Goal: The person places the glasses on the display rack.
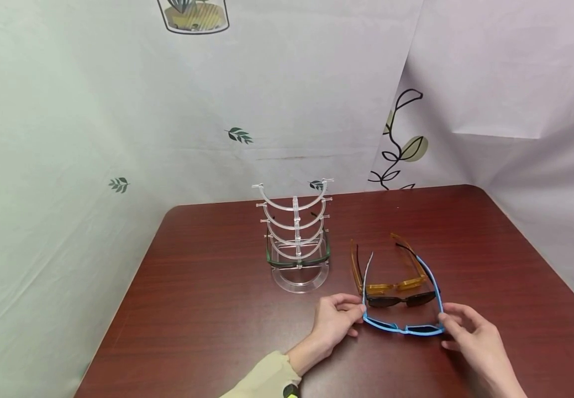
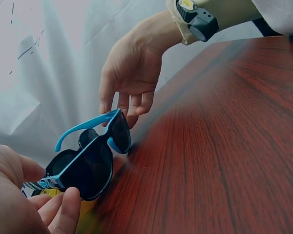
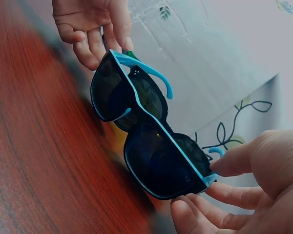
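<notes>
Blue-framed sunglasses [image 1: 400,330] with dark lenses are held over the table's right half, temples unfolded and pointing away from me. My left hand [image 1: 333,321] pinches their left front corner near the hinge. At the opposite corner, my right hand [image 1: 475,336] grips them between thumb and fingers, as the right wrist view also shows. Just behind lie black sunglasses [image 1: 385,302] and, farther back, amber-framed glasses [image 1: 380,289], both with temples unfolded. The blue temples partly overlap these two pairs in the head view.
Left of the glasses stands a clear tiered eyewear rack [image 1: 300,286] with green-framed glasses [image 1: 327,255] on its lowest tier. The dark red wooden table [image 1: 192,309] is bordered by hanging pale printed cloth [image 1: 177,121] at the back and sides.
</notes>
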Tool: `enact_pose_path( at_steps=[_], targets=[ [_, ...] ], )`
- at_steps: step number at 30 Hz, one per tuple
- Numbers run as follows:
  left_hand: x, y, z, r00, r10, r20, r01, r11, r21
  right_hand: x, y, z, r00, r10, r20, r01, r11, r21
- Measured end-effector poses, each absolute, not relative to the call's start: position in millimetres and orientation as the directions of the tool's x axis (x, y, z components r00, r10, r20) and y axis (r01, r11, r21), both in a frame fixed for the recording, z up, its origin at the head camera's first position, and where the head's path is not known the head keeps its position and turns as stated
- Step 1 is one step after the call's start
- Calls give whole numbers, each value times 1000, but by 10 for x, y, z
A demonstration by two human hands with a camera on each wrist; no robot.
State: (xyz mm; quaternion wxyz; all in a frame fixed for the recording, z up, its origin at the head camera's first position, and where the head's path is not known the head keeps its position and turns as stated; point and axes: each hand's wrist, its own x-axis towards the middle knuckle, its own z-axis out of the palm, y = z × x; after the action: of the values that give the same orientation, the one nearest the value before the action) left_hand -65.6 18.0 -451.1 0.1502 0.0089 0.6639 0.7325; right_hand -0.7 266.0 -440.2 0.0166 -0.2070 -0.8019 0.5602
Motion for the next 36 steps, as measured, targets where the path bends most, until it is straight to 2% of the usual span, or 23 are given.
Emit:
enact_pose_path(
  at_steps=[15, 27, 36],
  targets=[
    [-670, 231, -4550, -959, 221, -179, -204, -95, 974, -42, 2690, -4407, -909, 328, -257, 352, 276, -894],
    [-670, 241, -4584, -966, 218, -136, -163, -113, 980, -54, 2686, -4457, -914, 357, -190, 301, 286, -910],
    [-677, 249, -4577, -963, 217, -157, -187, -122, 975, -50, 2691, -4480, -910, 376, -175, 290, 275, -917]
  ],
)
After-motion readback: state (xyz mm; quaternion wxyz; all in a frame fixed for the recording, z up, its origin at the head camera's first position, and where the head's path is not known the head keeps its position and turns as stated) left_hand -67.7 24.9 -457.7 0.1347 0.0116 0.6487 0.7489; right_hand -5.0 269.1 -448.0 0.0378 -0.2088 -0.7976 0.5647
